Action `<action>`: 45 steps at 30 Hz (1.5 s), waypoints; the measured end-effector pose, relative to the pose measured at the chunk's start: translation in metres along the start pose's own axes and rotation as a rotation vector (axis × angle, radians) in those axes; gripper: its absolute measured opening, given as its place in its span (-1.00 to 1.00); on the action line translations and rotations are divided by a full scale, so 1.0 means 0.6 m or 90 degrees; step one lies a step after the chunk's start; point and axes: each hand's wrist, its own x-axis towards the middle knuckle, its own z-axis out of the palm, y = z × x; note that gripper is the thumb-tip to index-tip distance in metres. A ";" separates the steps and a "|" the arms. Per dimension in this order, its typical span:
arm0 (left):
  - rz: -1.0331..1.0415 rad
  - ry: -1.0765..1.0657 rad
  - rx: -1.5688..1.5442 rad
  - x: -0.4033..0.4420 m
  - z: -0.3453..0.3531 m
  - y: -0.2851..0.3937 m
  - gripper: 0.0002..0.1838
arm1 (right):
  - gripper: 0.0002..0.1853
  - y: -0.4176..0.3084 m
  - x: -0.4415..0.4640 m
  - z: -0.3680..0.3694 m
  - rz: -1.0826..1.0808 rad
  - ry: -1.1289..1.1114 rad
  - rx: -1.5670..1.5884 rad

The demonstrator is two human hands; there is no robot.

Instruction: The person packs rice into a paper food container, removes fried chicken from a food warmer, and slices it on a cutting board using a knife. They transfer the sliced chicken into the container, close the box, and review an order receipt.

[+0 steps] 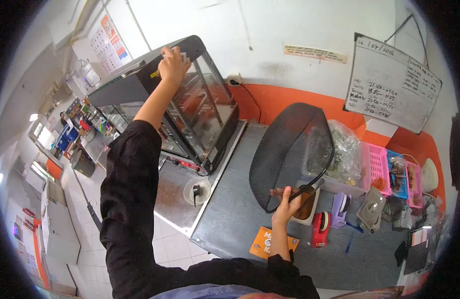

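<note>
My left hand is raised to the top edge of a black-framed glass display warmer. Its fingers are curled, with a small pale thing partly showing under them that I cannot make out. In my right hand is the rim of a black mesh food cover, tilted up on its side. Behind the cover's lower rim sits a pale tray of brown contents, partly hidden. A clear bin of plastic bags shows partly through the mesh.
On the grey table are an orange booklet, a red tape dispenser, a purple tape dispenser and a metal lid. Pink baskets stand by the wall. A round tub holds a black-handled utensil below the warmer.
</note>
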 end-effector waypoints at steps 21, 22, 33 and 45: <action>0.152 0.116 0.427 -0.027 0.019 -0.041 -0.37 | -0.78 -0.020 0.030 -0.030 0.064 0.031 0.134; 0.154 0.117 0.431 -0.032 0.020 -0.049 -0.37 | -0.78 -0.020 0.029 -0.027 0.063 0.010 0.131; 0.412 0.029 0.188 -0.060 0.017 -0.092 -0.56 | -0.80 -0.002 0.012 -0.022 0.030 -0.061 0.050; 0.215 0.082 0.239 -0.077 0.032 -0.048 -0.44 | -0.80 -0.042 -0.002 -0.029 0.073 -0.101 0.059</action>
